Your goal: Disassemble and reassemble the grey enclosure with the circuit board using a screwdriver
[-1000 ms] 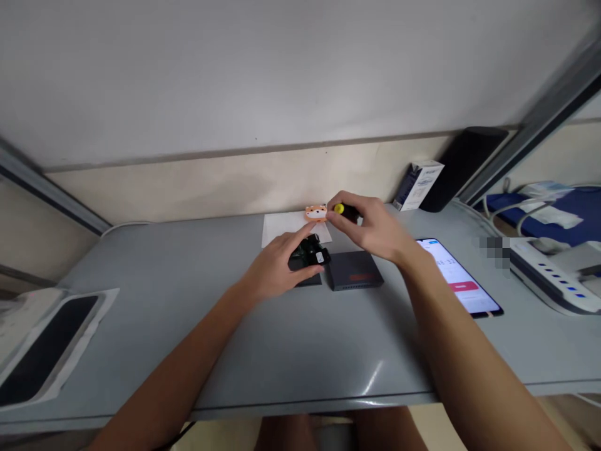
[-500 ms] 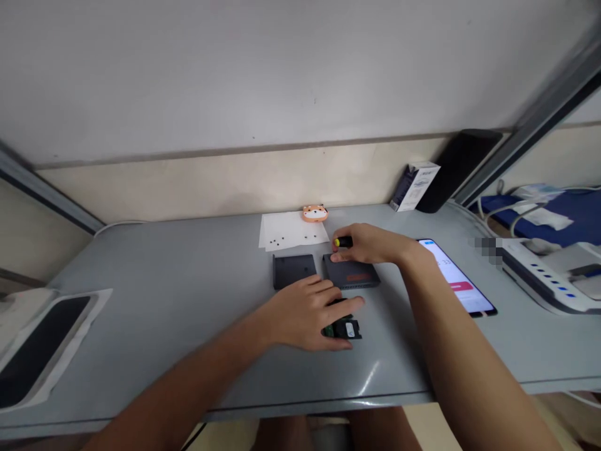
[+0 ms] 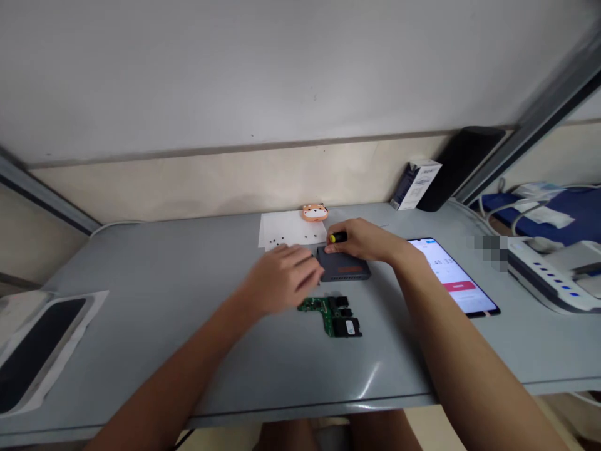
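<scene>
The circuit board (image 3: 327,321) lay uncased near your left hand (image 3: 285,279) — its grip unclear — while your right hand (image 3: 364,240) gripped a yellow-ended tool (image 3: 340,237).

Lit phone (image 3: 453,277) and a small carton (image 3: 417,184)

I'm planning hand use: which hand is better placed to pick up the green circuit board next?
Left hand, probably: nearer the circuit board, while the right hand grips a yellow-ended tool at the dark case.

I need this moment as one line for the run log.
left hand: blurred, grip unclear | right hand: holding yellow-ended tool by dark case | circuit board: on desk
</scene>
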### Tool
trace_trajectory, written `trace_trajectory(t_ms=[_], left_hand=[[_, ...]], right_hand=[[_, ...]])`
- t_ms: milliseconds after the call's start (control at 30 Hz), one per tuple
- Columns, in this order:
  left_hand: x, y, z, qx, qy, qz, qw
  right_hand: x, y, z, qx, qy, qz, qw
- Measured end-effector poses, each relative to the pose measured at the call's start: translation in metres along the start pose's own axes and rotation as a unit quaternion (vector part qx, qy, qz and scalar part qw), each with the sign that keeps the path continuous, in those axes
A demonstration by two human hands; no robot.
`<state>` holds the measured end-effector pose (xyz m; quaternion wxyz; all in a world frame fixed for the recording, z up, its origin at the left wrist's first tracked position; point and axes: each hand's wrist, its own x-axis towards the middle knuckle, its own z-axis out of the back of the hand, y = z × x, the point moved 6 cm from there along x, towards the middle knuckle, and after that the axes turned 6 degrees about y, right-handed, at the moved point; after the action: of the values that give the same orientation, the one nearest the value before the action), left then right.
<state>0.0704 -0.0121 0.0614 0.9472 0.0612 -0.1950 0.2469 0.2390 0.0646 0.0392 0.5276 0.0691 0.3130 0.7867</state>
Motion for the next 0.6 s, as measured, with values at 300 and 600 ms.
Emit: trace_trajectory(t_ms=[300,600], left_hand=[[-0.019,0.070,-0.012,-0.042,0.157,0.233,0.959],[-0.023,0.079,-0.015,-0.054,0.183,0.271,0.943]], right_hand=[[-0.002,0.011,0.001,-0.009,-0.038,0.036,0.999],[0.001,0.007,-0.001,-0.014,-0.017,0.018,1.000]])
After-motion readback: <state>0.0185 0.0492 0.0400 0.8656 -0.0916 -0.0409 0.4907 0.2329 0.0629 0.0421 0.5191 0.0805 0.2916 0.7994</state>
